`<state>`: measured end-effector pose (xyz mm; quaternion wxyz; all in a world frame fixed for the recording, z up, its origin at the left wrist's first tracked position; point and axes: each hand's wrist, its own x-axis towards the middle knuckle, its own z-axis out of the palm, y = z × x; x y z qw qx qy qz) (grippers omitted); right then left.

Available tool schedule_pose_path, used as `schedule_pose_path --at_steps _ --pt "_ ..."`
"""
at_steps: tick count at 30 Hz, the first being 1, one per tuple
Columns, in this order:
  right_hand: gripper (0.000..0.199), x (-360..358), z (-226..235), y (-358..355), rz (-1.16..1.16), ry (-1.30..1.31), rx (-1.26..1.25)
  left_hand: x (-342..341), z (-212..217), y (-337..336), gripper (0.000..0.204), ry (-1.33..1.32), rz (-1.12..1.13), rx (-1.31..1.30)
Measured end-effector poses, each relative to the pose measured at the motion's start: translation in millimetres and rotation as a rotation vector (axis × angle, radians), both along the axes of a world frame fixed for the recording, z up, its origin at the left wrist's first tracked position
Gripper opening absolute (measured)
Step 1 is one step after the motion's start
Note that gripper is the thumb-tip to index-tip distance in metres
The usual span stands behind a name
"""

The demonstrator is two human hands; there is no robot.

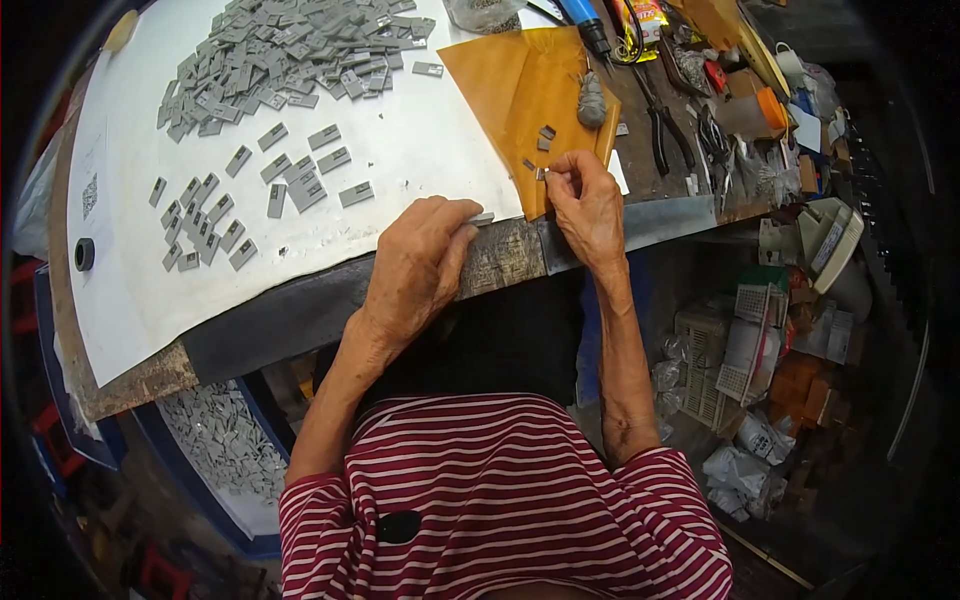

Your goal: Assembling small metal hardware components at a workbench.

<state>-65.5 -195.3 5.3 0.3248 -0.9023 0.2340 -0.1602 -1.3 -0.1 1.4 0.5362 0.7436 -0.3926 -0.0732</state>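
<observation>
At the table's front edge, my left hand (418, 262) is closed, with a flat grey piece (482, 218) between thumb and fingers. Only the tip of that piece shows. To its right, my right hand (588, 205) pinches a tiny grey block (542, 174) over the lower part of an amber sheet (505, 85). A few similar dark blocks (545, 138) lie on the sheet just beyond those fingertips. Farther up the sheet rests a grey putty-like lump (592, 100). Rectangular grey pieces (305, 190), several with a small dark mark, lie scattered on white paper (400, 150) to the left.
A large heap of grey pieces (290, 60) covers the paper's far side. Black-handled pliers (660, 135) and a blue-handled tool (585, 25) lie at the right. A black ring (85, 254) sits far left. Below the table is a blue-edged bin (255, 395) of grey pieces.
</observation>
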Motion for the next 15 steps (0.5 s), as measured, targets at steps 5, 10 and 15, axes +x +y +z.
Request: schedule_pose_path --at_steps 5,10,15 --pt "0.008 -0.3 -3.3 2.8 -0.010 -0.041 -0.013 -0.2 0.4 -0.6 0.014 0.077 0.022 -0.063" --pt "0.007 0.7 -2.3 10.2 0.011 -0.081 -0.101 2.6 0.0 1.5 0.015 0.169 0.017 -0.051" --pt "0.007 1.1 -8.3 8.5 0.033 -0.135 -0.201 3.7 12.3 4.0 0.019 0.412 -0.005 0.016"
